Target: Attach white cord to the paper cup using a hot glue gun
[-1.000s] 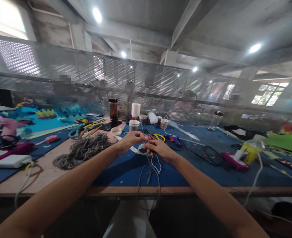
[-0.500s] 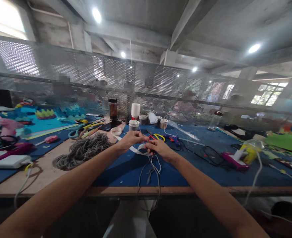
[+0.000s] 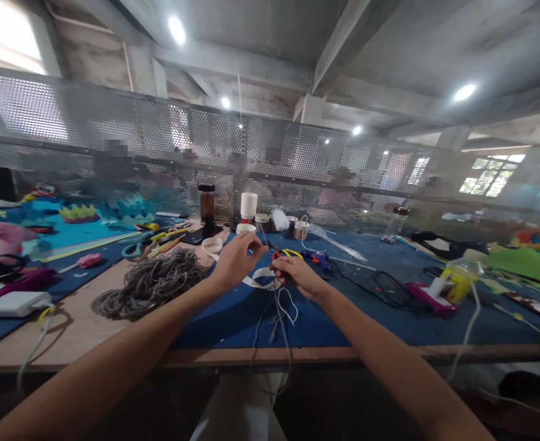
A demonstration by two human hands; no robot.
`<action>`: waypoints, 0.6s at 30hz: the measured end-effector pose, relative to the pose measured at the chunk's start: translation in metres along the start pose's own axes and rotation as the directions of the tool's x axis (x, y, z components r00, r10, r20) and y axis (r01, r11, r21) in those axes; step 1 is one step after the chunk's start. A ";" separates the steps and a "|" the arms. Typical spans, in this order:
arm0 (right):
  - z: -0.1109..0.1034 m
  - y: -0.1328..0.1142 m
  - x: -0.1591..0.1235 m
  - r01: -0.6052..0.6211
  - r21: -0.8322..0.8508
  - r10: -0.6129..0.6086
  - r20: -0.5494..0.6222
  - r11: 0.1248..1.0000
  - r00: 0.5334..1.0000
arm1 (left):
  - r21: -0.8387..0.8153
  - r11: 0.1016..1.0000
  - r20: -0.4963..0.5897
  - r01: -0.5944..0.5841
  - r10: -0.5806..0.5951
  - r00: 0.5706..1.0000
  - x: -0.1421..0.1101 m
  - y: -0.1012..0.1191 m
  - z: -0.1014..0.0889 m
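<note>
My right hand [image 3: 295, 274] is closed in a pinch, with grey cord [image 3: 285, 327] hanging from under its fingers to below the table edge. A loop of white ribbon [image 3: 254, 282] with dark lettering reaches the same fingertips. To the left and slightly higher, my left hand [image 3: 237, 260] has its thumb and fingertips drawn together; whatever they hold is too small to make out. A gap separates the two hands. Beside my left forearm lies a heap of grey cord [image 3: 153, 282]. A roll of white ribbon [image 3: 212, 246] stands behind my left hand.
Behind the hands are stacked paper cups [image 3: 248, 205], a dark jar [image 3: 207, 205] and small pots [image 3: 302, 229]. Pliers with yellow handles [image 3: 291, 252] and a blue glue gun [image 3: 319, 260] lie just beyond. A purple stand [image 3: 430, 300] with a bottle sits right, scissors [image 3: 132, 250] left.
My left hand has moved up and left, away from my right hand, opening a gap between them. The right hand keeps its pinch, and the ribbon loop shows more of its lettering.
</note>
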State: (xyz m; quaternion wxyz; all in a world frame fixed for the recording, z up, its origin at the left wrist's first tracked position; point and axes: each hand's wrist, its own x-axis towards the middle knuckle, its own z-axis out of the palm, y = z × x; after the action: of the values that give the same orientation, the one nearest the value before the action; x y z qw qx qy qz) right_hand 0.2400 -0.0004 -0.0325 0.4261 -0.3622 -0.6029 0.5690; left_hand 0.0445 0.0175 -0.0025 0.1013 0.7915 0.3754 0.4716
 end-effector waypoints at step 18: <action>-0.003 -0.005 0.001 0.076 -0.040 -0.077 -0.016 0.996 0.997 | -0.152 0.984 0.281 -0.093 0.134 0.950 0.000 -0.005 0.002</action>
State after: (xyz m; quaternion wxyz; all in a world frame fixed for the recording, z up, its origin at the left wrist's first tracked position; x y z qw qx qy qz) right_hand 0.2426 0.0014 -0.0274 0.4455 -0.3523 -0.6236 0.5371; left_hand 0.0438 0.0211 -0.0065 0.1820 0.8636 0.2770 0.3800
